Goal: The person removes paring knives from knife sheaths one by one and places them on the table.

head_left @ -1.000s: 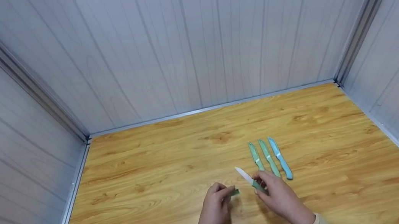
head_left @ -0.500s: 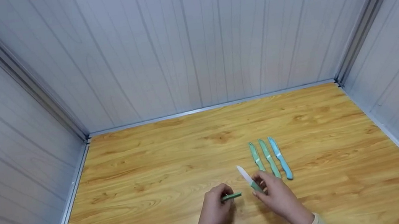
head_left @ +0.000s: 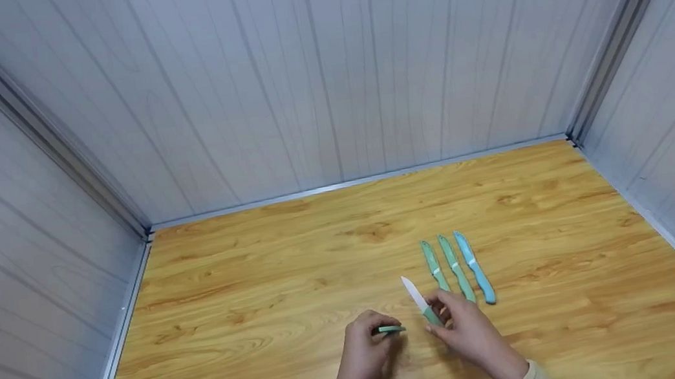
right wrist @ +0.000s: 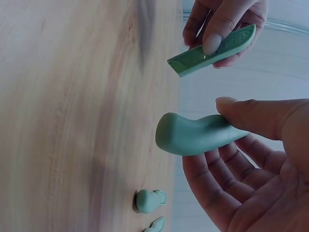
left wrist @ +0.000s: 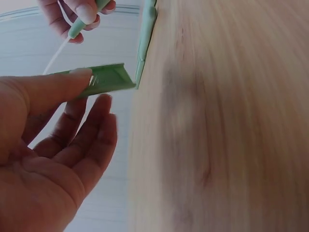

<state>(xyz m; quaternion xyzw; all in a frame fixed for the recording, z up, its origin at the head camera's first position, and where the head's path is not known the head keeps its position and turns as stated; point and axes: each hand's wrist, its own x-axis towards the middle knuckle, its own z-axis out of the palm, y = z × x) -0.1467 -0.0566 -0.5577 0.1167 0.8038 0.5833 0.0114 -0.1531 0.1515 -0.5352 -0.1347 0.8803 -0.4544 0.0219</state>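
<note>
My left hand (head_left: 362, 349) pinches a green knife sheath (left wrist: 108, 79) between thumb and fingers, its open end pointing toward the right hand. In my right hand (head_left: 470, 332) is a small knife with a green handle (right wrist: 193, 135) and a bare white blade (head_left: 415, 294), gripped by the handle with the blade tip pointing away and slightly left. Sheath and knife are apart, both held above the table. Just beyond the right hand lie two sheathed green knives (head_left: 431, 260) and a sheathed blue knife (head_left: 477, 272), side by side.
The wood-grain table (head_left: 229, 308) is bounded by a pale panelled back wall (head_left: 309, 76) and side walls (head_left: 20, 257). Metal trim (head_left: 312, 191) runs along the foot of the walls.
The sheath has turned in my left hand, so more of it shows past the fingers. The right hand's knife has shifted slightly, its blade tip a little farther forward. The lying knives have stayed put.
</note>
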